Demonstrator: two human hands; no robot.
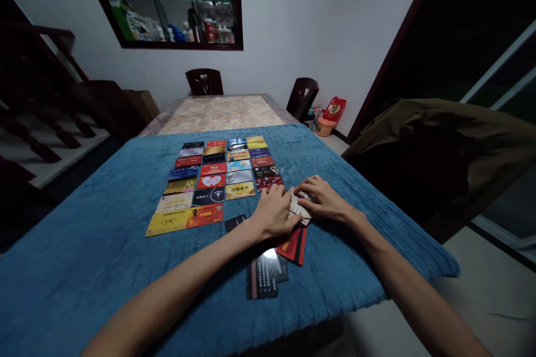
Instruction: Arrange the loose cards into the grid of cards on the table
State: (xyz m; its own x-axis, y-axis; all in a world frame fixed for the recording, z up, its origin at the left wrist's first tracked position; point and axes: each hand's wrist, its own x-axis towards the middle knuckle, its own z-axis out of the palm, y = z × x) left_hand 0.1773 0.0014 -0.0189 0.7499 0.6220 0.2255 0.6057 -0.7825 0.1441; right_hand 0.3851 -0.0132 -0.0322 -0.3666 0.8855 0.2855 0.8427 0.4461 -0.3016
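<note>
Several plastic cards lie face up in neat rows on a blue cloth over the table. My left hand and my right hand meet just right of the rows, both curled around a small stack of cards resting on the cloth. A red card pokes out beneath my hands. A pair of dark cards lies nearer me, and another dark card sits beside my left wrist.
Beyond the cloth the marble tabletop is bare, with two dark chairs at its far end. A chair draped with a brown jacket stands close on the right. A glass wall cabinet hangs behind.
</note>
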